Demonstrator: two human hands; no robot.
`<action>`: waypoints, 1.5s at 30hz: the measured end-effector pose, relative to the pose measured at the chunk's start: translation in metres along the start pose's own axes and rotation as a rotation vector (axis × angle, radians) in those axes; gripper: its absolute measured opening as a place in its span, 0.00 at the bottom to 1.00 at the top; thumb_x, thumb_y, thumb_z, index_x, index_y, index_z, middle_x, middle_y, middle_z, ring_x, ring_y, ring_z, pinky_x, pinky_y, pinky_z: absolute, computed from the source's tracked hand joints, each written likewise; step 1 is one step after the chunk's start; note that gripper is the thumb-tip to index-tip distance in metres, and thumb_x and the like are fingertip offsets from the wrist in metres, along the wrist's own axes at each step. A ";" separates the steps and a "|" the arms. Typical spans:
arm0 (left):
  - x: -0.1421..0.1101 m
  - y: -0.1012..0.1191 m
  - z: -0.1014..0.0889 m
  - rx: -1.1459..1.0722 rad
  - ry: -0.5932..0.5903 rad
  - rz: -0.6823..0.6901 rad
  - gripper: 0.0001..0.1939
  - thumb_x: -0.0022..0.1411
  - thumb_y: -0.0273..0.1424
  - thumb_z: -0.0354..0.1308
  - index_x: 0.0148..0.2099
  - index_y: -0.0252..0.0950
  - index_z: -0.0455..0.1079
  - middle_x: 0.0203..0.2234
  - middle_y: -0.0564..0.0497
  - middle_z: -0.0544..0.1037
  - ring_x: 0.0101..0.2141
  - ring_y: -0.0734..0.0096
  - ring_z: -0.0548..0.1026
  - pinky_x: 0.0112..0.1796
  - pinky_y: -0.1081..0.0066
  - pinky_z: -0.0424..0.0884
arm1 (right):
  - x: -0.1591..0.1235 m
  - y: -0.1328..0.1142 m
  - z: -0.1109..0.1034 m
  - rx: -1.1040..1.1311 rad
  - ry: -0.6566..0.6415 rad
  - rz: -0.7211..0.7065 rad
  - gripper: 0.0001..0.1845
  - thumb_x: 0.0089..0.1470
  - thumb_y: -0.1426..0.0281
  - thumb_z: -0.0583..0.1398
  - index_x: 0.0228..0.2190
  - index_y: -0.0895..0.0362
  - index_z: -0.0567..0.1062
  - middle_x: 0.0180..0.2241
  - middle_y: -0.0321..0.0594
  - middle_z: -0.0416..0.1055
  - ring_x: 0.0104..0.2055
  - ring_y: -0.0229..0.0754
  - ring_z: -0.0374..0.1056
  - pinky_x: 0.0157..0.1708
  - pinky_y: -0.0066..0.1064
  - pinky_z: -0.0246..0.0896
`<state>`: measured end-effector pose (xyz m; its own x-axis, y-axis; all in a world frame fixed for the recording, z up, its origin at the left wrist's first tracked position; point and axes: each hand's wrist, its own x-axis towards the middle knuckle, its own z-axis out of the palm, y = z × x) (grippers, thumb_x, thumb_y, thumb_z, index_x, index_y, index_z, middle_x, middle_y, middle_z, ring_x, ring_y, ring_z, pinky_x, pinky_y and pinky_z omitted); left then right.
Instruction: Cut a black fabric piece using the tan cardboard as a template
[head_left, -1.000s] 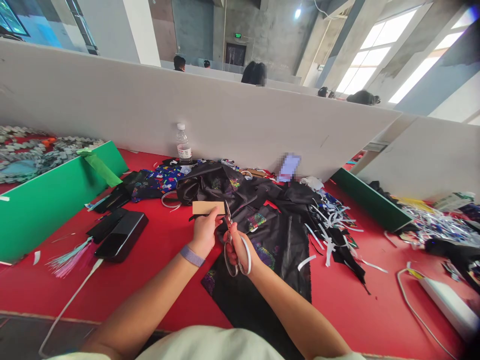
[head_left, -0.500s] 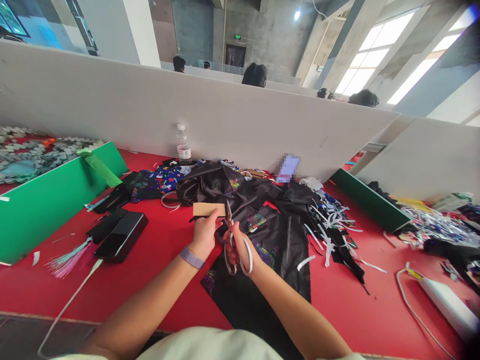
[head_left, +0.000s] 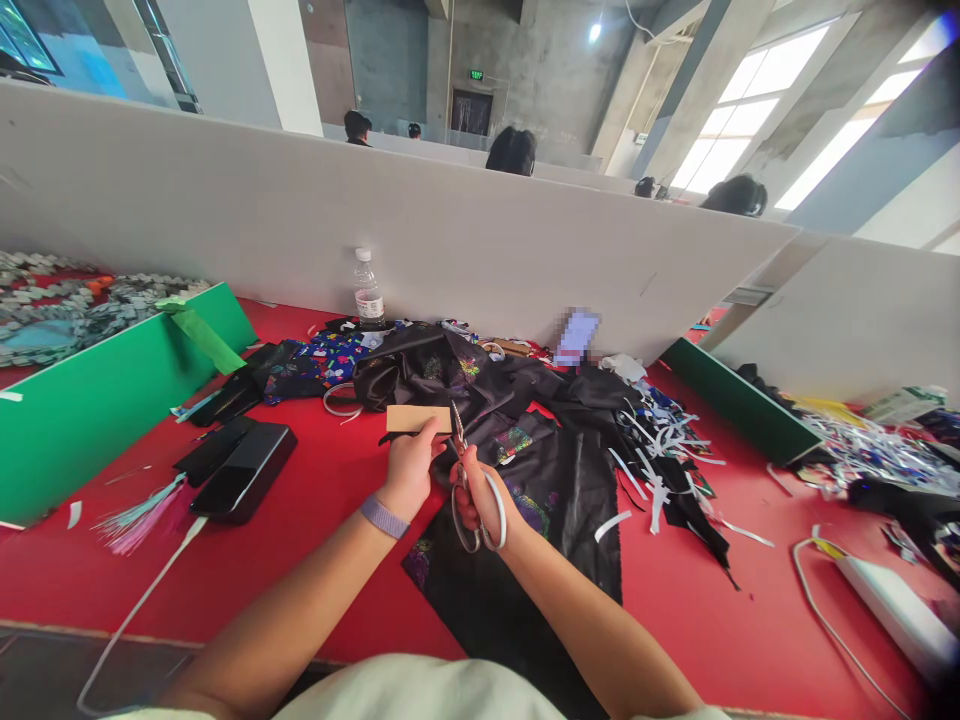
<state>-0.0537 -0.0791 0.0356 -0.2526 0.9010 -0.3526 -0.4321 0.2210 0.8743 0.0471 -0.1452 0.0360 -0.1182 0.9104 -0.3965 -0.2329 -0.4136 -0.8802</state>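
The tan card [head_left: 418, 419] is near the middle of the frame, in my left hand [head_left: 409, 468]. It is a small, flat, plain rectangle, and a dark edge of material shows below it. My left thumb lies upon its lower part, and the fingers are bent under, mostly hidden. My right hand [head_left: 474, 490] is closed around the scissors [head_left: 459, 430], which have pale loop handles and metal blades pointing up. The blades look narrow together, beside the right end of the card; if they touch it, I cannot tell.

Under my hands, black fabric [head_left: 577, 500] with shiny coloured patterns is spread over the red table [head_left: 322, 580]. White strips [head_left: 660, 430] and dark scraps lie to its right. At centre left there are a black device [head_left: 247, 475] with a white cable and a pink and pale blue tassel [head_left: 146, 515]. A phone [head_left: 577, 337] leans near the pale partition [head_left: 450, 230]. Beyond it I see dark-haired heads [head_left: 511, 150], concrete walls and, in the upper right, bright windows [head_left: 750, 95].

The clear bottle [head_left: 368, 300] stands upright, white-capped, at upper centre left; its content I cannot tell. Behind the green board [head_left: 112, 420] at left, many greyish pieces [head_left: 127, 310] are heaped.
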 end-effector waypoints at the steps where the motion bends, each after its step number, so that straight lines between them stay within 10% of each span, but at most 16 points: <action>1: 0.000 0.000 0.000 -0.001 -0.004 -0.008 0.08 0.48 0.32 0.67 0.23 0.35 0.73 0.19 0.47 0.78 0.24 0.66 0.76 0.28 0.69 0.70 | 0.000 0.000 0.000 0.001 0.001 0.001 0.35 0.48 0.34 0.51 0.27 0.55 0.64 0.14 0.25 0.51 0.13 0.28 0.42 0.11 0.21 0.36; 45: -0.013 -0.004 -0.003 -0.047 -0.084 -0.068 0.05 0.48 0.28 0.67 0.24 0.32 0.75 0.22 0.46 0.79 0.25 0.67 0.76 0.28 0.71 0.70 | 0.006 -0.002 -0.008 -0.009 -0.014 0.015 0.35 0.48 0.34 0.51 0.28 0.55 0.64 0.13 0.25 0.52 0.13 0.28 0.43 0.11 0.21 0.36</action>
<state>-0.0513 -0.0925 0.0353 -0.1482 0.9132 -0.3796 -0.4861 0.2670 0.8321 0.0550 -0.1392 0.0334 -0.1352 0.9037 -0.4063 -0.2223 -0.4273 -0.8764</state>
